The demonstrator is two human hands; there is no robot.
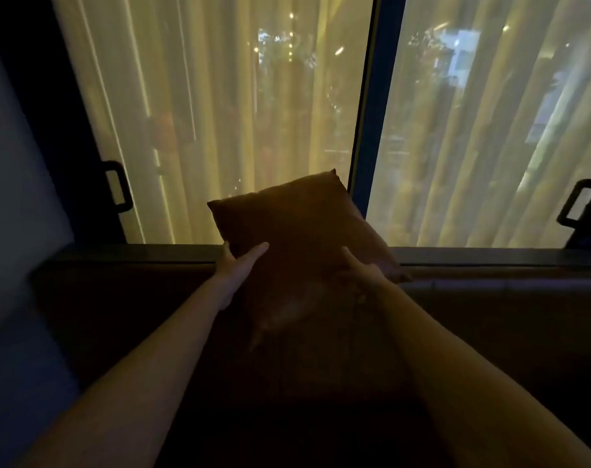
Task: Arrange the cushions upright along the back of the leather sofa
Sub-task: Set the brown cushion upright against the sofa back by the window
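Observation:
A dark brown square cushion [297,224] stands tilted against the top of the dark leather sofa back [490,298], its upper half in front of the window. My left hand [241,260] grips its lower left edge, thumb on the front. My right hand [363,270] holds its lower right side. The cushion's bottom part merges into shadow, so its lower edge is hard to make out. The sofa seat [287,400] below is very dark.
Behind the sofa runs a window ledge [135,249] under large sliding windows with a dark frame post [371,130] and black handles [118,187]. Pale curtains hang behind the glass. A grey wall [13,197] closes the left side.

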